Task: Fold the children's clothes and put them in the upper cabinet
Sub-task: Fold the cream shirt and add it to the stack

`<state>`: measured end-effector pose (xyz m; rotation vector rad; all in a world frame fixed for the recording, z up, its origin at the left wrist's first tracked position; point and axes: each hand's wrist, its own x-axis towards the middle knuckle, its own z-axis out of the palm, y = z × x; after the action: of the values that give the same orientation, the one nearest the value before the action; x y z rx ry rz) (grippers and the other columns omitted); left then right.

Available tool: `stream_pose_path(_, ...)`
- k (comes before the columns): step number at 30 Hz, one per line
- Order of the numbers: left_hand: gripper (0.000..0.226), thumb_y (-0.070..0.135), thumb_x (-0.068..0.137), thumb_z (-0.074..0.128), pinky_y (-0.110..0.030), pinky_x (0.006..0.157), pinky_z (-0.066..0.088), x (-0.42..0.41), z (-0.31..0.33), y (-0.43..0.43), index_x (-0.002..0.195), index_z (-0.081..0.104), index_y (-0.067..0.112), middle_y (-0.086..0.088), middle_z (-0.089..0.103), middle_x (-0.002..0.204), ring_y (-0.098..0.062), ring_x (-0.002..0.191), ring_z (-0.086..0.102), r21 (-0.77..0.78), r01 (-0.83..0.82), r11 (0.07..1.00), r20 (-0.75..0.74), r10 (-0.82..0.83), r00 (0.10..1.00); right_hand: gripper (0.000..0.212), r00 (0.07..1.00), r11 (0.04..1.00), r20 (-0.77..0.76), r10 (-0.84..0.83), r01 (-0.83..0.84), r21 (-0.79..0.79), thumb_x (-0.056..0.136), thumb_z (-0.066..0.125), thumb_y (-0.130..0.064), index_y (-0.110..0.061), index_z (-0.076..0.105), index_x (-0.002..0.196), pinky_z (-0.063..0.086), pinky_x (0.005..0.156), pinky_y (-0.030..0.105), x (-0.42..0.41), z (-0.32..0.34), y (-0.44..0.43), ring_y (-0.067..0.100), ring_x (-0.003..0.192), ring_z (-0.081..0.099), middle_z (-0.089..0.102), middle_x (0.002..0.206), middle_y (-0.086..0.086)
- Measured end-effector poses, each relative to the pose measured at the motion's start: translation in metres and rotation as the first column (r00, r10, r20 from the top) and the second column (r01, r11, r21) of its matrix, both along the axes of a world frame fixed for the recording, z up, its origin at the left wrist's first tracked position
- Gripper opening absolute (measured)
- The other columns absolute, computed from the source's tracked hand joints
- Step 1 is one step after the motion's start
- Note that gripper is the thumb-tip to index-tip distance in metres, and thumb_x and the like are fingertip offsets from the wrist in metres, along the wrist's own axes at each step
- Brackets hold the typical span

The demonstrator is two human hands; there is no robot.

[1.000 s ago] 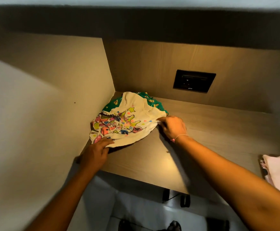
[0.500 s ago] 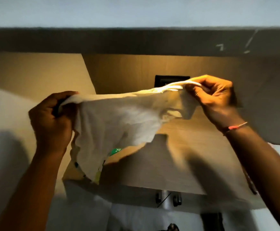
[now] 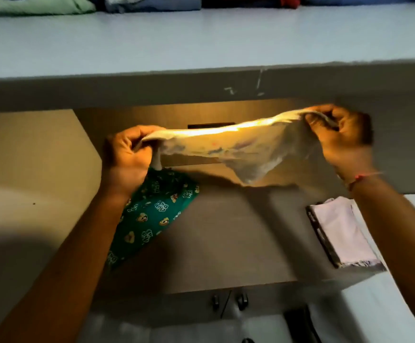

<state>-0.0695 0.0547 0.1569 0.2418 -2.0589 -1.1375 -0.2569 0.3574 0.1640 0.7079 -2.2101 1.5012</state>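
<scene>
I hold a small cream children's shirt (image 3: pixel 236 149) stretched in the air above the wooden desk (image 3: pixel 238 238). My left hand (image 3: pixel 125 152) grips its left end. My right hand (image 3: pixel 342 139) pinches its right end, slightly higher. Faint coloured print shows through the cloth. A green patterned garment (image 3: pixel 152 219) lies on the desk under my left forearm. The upper cabinet shelf (image 3: pixel 201 40) runs across the top, with folded clothes (image 3: pixel 40 4) stacked along its back edge.
A folded pale pink cloth (image 3: pixel 342 231) lies at the desk's right edge. A dark wall socket (image 3: pixel 209 125) sits on the back panel behind the shirt. A side panel (image 3: pixel 36 169) closes the desk on the left. Chair wheels (image 3: pixel 228 298) show below the front edge.
I lifted the cream shirt off the desk and spread it between both hands. The green garment stays on the desk, and the view has tilted up to show the upper shelf.
</scene>
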Motion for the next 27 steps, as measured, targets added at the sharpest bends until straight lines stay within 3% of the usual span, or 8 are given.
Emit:
stream_pose_path(6,0.042,0.007,0.079,0.068,-0.030,0.088,0.054,0.051,-0.107,0.014,0.113,0.070,0.032,0.009,0.073,0.106,-0.013,0.100,0.067,-0.136,0.214,0.967,0.371,-0.151,0.916,0.011,0.987,0.968,0.156,0.040,-0.077,0.241,0.090,0.063,-0.036,-0.045,0.070,0.090,0.047,0.073,0.008,0.065,-0.095,0.067,-0.002,0.083,0.065,0.070,0.089,-0.025)
stream_pose_path(9,0.032,0.020,0.089,0.066,-0.036,0.116,0.029,0.066,-0.168,0.023,0.120,0.068,0.030,0.005,0.055,0.140,-0.018,0.140,0.039,-0.214,0.463,0.860,0.739,-0.167,0.652,0.016,0.940,0.870,0.340,0.023,-0.187,0.456,0.088,0.061,-0.036,-0.052,0.063,0.092,0.050,0.074,0.019,0.095,-0.154,0.088,0.005,0.086,0.068,0.071,0.092,-0.022)
stream_pose_path(11,0.033,0.045,0.093,0.056,-0.037,0.119,0.011,0.072,-0.193,0.023,0.125,0.062,0.038,0.013,0.043,0.149,-0.010,0.146,0.020,-0.241,0.558,0.794,0.850,-0.105,0.517,0.016,0.883,0.747,0.470,-0.001,-0.312,0.587,0.090,0.062,-0.039,-0.053,0.060,0.098,0.044,0.074,0.013,0.102,-0.175,0.095,0.006,0.091,0.065,0.072,0.106,-0.015)
stream_pose_path(13,0.048,0.061,0.089,0.044,-0.037,0.116,0.006,0.067,-0.199,0.020,0.133,0.053,0.043,0.016,0.032,0.154,-0.007,0.147,0.013,-0.244,0.553,0.797,0.848,-0.101,0.520,0.017,0.847,0.708,0.531,-0.037,-0.352,0.612,0.090,0.060,-0.046,-0.055,0.060,0.104,0.042,0.077,0.011,0.096,-0.180,0.091,0.002,0.093,0.060,0.068,0.118,-0.015)
stream_pose_path(16,0.070,0.070,0.085,0.030,-0.040,0.116,0.002,0.033,-0.203,0.021,0.148,0.030,0.040,0.013,0.013,0.159,-0.012,0.149,0.005,-0.313,0.484,0.817,0.792,-0.057,0.608,0.036,0.877,0.764,0.481,-0.013,-0.302,0.570,0.092,0.048,-0.054,-0.045,0.056,0.126,0.047,0.099,0.036,0.076,-0.189,0.055,0.020,0.117,0.058,0.058,0.137,-0.005)
stream_pose_path(19,0.075,0.073,0.090,0.017,-0.044,0.117,-0.005,-0.008,-0.216,0.034,0.154,0.010,0.035,0.004,-0.001,0.162,-0.021,0.150,-0.003,-0.454,0.435,0.778,0.780,0.111,0.616,0.065,0.937,0.586,0.350,-0.001,-0.283,0.759,0.096,0.033,-0.061,-0.031,0.023,0.152,0.020,0.118,0.046,0.049,-0.208,0.009,0.027,0.148,0.018,0.020,0.161,0.000)
stream_pose_path(22,0.078,0.078,0.085,0.003,-0.055,0.118,-0.007,-0.023,-0.239,0.022,0.153,-0.002,0.038,0.000,-0.006,0.162,-0.027,0.149,-0.010,-0.525,0.395,0.754,0.800,0.279,0.531,0.075,0.968,0.408,0.250,-0.028,-0.217,0.887,0.091,0.014,-0.072,-0.034,-0.002,0.154,0.000,0.121,0.051,0.026,-0.236,0.000,0.025,0.150,-0.009,-0.006,0.164,-0.001)
stream_pose_path(27,0.075,0.082,0.085,0.005,-0.058,0.116,-0.006,-0.023,-0.259,-0.005,0.151,0.004,0.047,0.007,0.002,0.163,-0.025,0.150,-0.005,-0.546,0.286,0.787,0.763,0.327,0.558,0.076,0.980,0.414,0.196,-0.036,-0.164,0.895,0.088,0.004,-0.078,-0.040,-0.008,0.152,-0.008,0.119,0.052,0.011,-0.260,-0.001,0.024,0.150,-0.011,-0.007,0.163,-0.004)
